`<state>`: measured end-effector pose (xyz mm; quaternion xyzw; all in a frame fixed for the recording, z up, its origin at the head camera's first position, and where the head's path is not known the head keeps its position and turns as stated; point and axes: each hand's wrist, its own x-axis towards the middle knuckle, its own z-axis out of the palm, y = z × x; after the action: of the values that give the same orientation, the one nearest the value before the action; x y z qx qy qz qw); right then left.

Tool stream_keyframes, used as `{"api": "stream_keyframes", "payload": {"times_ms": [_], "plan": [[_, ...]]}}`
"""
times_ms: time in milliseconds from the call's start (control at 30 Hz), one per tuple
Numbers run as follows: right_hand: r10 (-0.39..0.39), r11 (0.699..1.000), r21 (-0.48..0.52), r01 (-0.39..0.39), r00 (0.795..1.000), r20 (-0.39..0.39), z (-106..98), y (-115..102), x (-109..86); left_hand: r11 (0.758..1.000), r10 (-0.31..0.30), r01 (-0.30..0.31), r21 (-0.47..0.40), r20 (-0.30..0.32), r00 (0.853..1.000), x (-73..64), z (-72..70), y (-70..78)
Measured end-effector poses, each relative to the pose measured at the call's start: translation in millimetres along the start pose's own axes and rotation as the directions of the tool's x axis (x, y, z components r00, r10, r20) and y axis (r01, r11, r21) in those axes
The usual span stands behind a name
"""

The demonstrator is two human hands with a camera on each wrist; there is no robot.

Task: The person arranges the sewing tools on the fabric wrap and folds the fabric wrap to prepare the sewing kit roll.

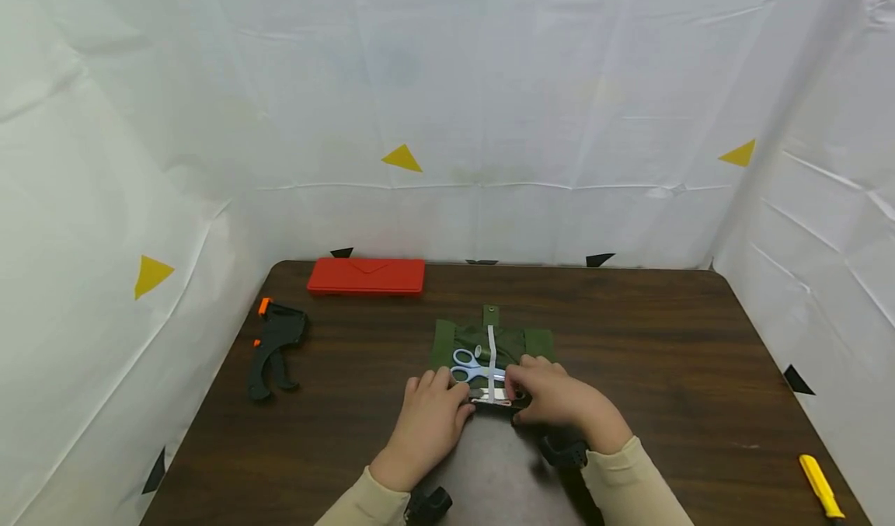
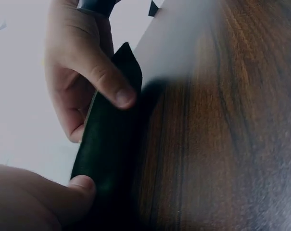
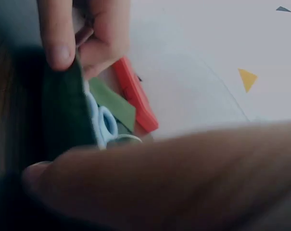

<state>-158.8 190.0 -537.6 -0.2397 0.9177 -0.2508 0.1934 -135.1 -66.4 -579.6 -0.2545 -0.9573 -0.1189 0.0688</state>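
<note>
A green fabric pouch (image 1: 538, 345) lies unfolded near the middle of the table. Light-blue-handled scissors (image 1: 467, 364) and a few small items sit on it, with a white strap (image 1: 492, 347) running across them. My left hand (image 1: 430, 413) pinches the left end of the pouch's near edge, thumb on the near face. At the right end, my right hand (image 1: 559, 398) pinches the same edge. In the left wrist view that edge (image 2: 109, 139) is raised, both thumbs pressing its outer face. The right wrist view shows the scissors' handle loops (image 3: 107, 122) behind the raised fabric.
On the brown table (image 1: 664, 332), a red case (image 1: 366, 276) lies at the back left. A black clamp-like tool with orange tips (image 1: 283, 343) is at the left. A yellow-handled tool (image 1: 820, 485) lies at the right front edge. White sheeting (image 1: 489, 106) surrounds the table.
</note>
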Motion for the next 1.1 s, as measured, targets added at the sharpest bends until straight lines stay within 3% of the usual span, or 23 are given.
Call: {"api": "stream_keyframes", "payload": {"times_ms": [233, 633, 800, 1100], "plan": [[-0.032, 0.999, 0.007, 0.032, 0.999, -0.043, -6.9, 7.8, -2.9, 0.999, 0.037, -0.039, -0.027, -0.065, 0.997, 1.6, -5.0, -3.5], [-0.092, 0.989, 0.111, 0.098, 0.994, -0.058, -14.0, 12.1, -7.0, 0.994, 0.057, -0.062, -0.089, -0.051, 0.997, 5.3, -7.7, -8.1], [-0.069, 0.99, 0.124, 0.074, 0.996, -0.048, -16.3, 12.9, -8.9, 0.987, 0.056, -0.063, -0.145, -0.051, 0.997, 6.3, -8.0, -8.0], [-0.009, 0.989, 0.146, 0.016, 0.999, -0.046, -18.6, 11.9, -10.5, 0.971, -0.003, -0.001, -0.24, -0.016, 1.0, 6.9, -9.0, -11.3]]}}
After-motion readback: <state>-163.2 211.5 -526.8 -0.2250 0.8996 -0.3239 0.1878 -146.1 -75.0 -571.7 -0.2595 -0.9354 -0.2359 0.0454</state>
